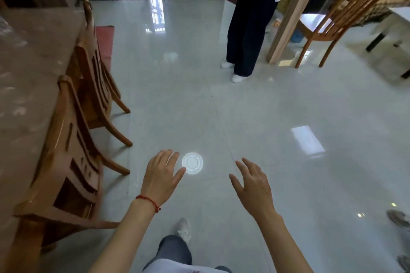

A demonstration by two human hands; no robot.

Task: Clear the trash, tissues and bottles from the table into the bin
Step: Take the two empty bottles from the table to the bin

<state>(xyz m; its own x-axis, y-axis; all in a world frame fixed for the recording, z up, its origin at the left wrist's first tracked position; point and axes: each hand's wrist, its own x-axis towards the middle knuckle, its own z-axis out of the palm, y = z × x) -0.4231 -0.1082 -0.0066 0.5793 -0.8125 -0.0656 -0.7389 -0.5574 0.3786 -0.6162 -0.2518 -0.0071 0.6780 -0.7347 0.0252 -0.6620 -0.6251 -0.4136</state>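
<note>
A clear plastic lid [192, 163] lies flat on the glossy tiled floor [288, 106], right of the wooden chairs [73, 162] and the table [26, 68]. The left hand [160, 176] hovers just beside it and the right hand [253, 182] further right; the fingers of both are spread and hold nothing. The lid appears light, thin, flexible and slippery; flush to the tile, it is best pinched at the rim.

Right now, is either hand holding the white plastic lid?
No: the white plastic lid lies on the floor, while the left hand and right hand are both open and empty.
</note>
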